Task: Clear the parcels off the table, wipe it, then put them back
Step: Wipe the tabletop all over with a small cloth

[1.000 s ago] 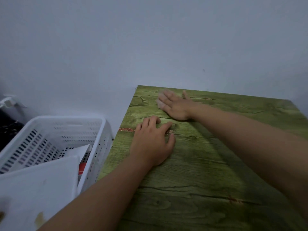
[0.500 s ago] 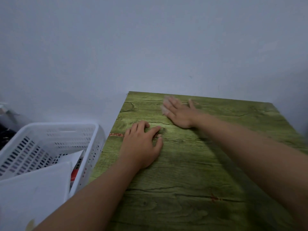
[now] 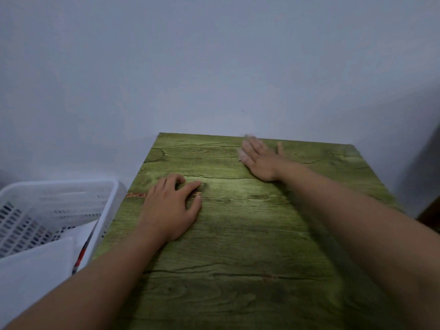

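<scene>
Head view: white basket (image 3: 59, 206) holds pale parcels (image 3: 35, 265); left hand (image 3: 170, 208) and right hand (image 3: 260, 160) press flat on table (image 3: 238, 258).

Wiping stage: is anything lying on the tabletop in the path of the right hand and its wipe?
Nothing visible does. The right hand presses a pale wipe flat near the far edge of the green table. The left hand rests on the table, nearer and to the left. The parcels sit in the white basket beside it.
</scene>
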`<state>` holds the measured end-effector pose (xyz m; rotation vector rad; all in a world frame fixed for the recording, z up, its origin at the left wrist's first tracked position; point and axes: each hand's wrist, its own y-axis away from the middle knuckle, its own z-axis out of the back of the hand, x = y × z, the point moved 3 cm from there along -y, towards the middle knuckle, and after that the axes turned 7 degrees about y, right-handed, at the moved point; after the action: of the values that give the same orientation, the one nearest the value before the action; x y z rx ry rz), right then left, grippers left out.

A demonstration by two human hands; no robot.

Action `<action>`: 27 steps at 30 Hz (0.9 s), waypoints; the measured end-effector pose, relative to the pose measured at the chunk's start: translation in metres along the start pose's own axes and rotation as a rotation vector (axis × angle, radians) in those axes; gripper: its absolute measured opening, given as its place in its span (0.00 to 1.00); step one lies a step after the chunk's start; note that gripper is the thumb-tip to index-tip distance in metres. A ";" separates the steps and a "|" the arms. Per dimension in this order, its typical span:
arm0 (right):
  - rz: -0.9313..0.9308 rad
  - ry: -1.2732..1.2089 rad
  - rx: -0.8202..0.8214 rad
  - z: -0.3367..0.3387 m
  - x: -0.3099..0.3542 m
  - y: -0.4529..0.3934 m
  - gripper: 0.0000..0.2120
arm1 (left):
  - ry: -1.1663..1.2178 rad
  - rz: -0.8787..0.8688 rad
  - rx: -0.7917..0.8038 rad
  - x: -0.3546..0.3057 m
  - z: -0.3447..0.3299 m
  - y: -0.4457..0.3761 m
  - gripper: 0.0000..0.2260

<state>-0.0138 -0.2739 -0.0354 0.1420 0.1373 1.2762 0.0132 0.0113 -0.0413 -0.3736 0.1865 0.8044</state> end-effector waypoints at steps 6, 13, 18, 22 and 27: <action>-0.129 -0.050 0.009 -0.003 -0.061 0.010 0.33 | -0.009 -0.002 0.008 0.002 -0.001 0.000 0.27; -0.428 -0.147 0.018 -0.016 -0.143 0.042 0.33 | -0.010 0.000 0.012 0.000 -0.001 -0.002 0.28; -0.642 -0.191 0.046 -0.022 -0.192 0.068 0.33 | -0.008 0.009 0.010 -0.002 -0.001 -0.003 0.28; -0.656 -0.247 0.025 -0.022 -0.182 0.069 0.32 | -0.012 0.018 -0.002 -0.003 0.000 -0.003 0.28; -0.636 -0.238 0.039 -0.023 -0.165 0.085 0.32 | -0.010 0.017 0.005 -0.005 0.002 -0.002 0.29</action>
<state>-0.1448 -0.4073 -0.0385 0.2594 -0.0016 0.6160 0.0111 0.0078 -0.0373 -0.3637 0.1828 0.8220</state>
